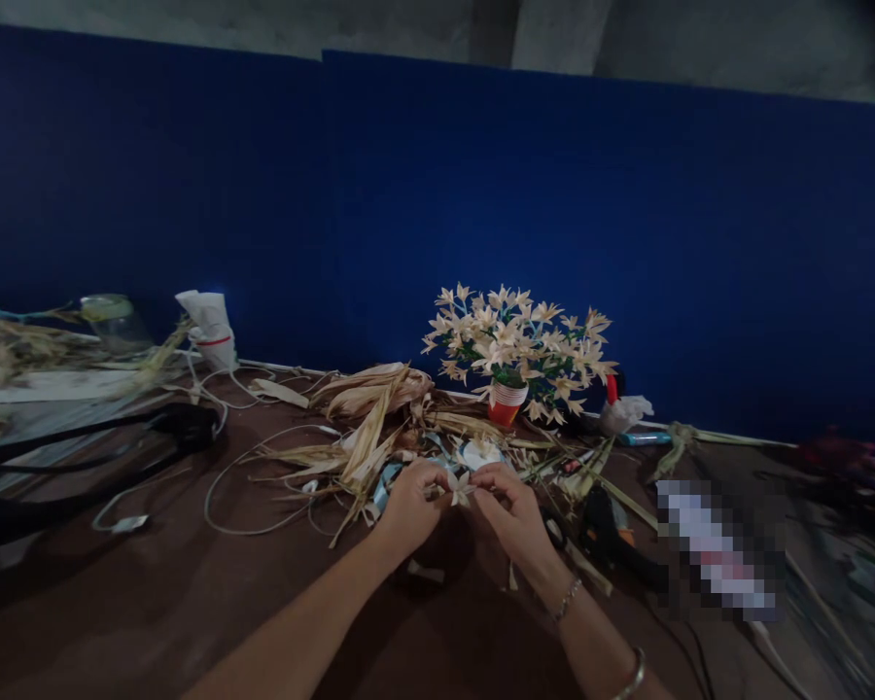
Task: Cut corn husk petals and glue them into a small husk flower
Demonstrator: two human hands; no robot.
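Observation:
A small pale flower (459,489), its petals pointed like those in the pot behind, is pinched between my two hands low over the brown table. My left hand (417,501) closes thumb and fingertips on its left side. On the right side, my right hand (508,506) holds it with fingers curled; a bracelet circles that wrist. Just beyond the hands lie dried corn husks (371,399) and husk scraps. Behind them a red and white cup (507,403) carries a bunch of cream husk flowers (507,335) on green stems.
A white cable (215,506) loops across the brown table (153,593) at left, near a black strap-like object (182,428). At right are a black-handled tool (605,530), a teal item (643,439) and a blurred-out object (721,549). A blue panel (379,194) stands behind.

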